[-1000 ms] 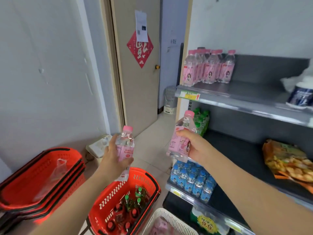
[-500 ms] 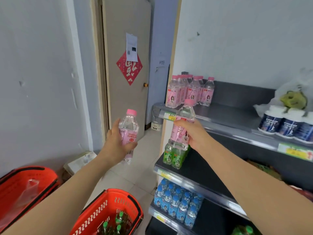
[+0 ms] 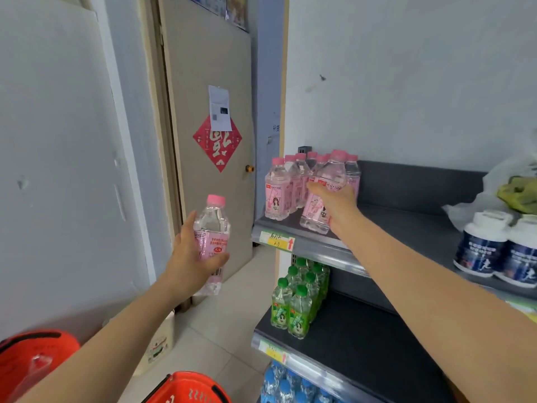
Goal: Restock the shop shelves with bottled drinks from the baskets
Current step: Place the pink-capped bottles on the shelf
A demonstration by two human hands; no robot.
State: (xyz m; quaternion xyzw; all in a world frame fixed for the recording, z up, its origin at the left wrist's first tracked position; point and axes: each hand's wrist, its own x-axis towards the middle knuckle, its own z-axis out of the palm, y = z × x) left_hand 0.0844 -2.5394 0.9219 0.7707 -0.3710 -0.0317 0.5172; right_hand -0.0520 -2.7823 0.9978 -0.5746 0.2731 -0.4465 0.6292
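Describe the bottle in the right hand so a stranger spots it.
Upper grey shelf, left end: a cluster of pink-capped bottles. The bottle is at the cluster's front right. Only it leans, gripped by the right hand.

Bright, even light; soft shadows; edges bowed

1. Your centre-left bottle [image 3: 211, 225] and shelf-edge bottle [image 3: 334, 175]: clear glossy plastic, smooth pink labels.
2. Top shelf [image 3: 421, 223], right: matt dark deck, shiny metal lip.
3. Basket [image 3: 189, 388], bottom: glossy red plastic.
4. Door notice [image 3: 219, 112]: matt paper.
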